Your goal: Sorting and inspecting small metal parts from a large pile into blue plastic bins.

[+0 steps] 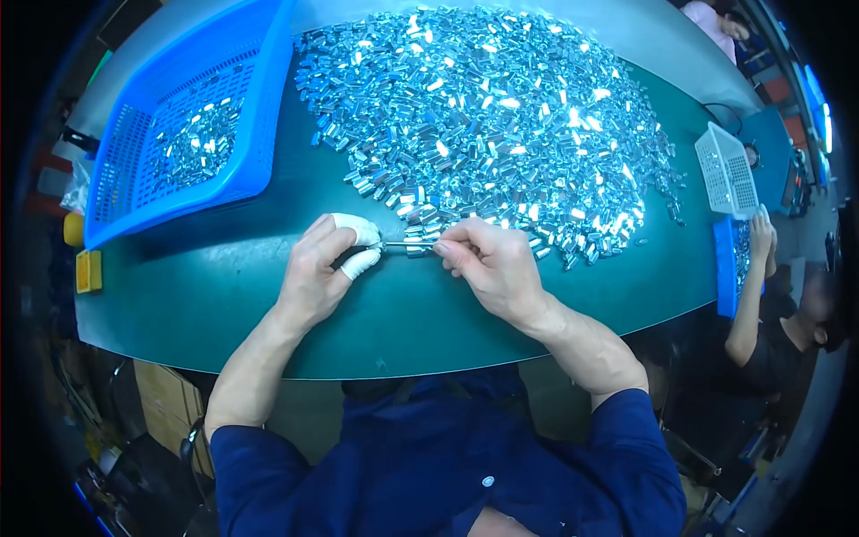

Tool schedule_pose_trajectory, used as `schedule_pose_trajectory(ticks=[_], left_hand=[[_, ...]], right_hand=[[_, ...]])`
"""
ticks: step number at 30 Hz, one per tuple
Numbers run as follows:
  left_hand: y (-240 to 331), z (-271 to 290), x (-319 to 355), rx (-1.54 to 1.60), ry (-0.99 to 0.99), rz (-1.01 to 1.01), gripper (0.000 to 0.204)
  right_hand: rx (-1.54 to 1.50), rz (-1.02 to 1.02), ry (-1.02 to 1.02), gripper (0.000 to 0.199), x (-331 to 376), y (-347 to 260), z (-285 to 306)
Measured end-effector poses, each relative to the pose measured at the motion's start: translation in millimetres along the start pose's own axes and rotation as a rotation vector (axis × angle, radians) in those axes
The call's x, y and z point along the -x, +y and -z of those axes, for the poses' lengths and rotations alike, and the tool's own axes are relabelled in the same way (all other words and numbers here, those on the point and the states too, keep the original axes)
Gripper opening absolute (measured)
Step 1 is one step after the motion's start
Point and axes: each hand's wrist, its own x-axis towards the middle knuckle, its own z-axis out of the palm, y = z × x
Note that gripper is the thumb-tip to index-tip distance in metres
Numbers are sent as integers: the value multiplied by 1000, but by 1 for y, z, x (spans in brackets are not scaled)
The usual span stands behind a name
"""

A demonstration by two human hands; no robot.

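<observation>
My left hand (313, 267) has white covers on its thumb and a finger. Between those covered tips it pinches a small shiny metal piece (378, 245), mostly hidden by the fingers. A thin metal rod (407, 243) runs from that piece to my right hand (497, 268), whose thumb and fingers are closed on its other end. Whether the rod's tip is inside the piece or only touching it, I cannot tell. Just beyond both hands spreads a large heap of small silvery metal pieces (501, 116), its near edge close to the rod.
At the left, a blue plastic basket (255, 170) holds more silvery pieces on the green table (215, 304). A small yellow box (89, 271) is at the left edge. To the right are a white basket (727, 170), a blue tray (723, 268) and a co-worker's hands (762, 242).
</observation>
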Motion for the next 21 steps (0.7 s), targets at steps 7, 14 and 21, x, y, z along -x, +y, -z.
schedule_pose_trajectory(ticks=[7,14,21], left_hand=[[-1,1,4,-46,9,-89,19],[14,-12,6,-199,10,-228,17],[57,-19,29,-228,-7,-286,18]], right_hand=[[83,128,21,11,0,1,-4],[199,250,-9,18,6,-1,2],[224,81,-85,41,39,-26,15]])
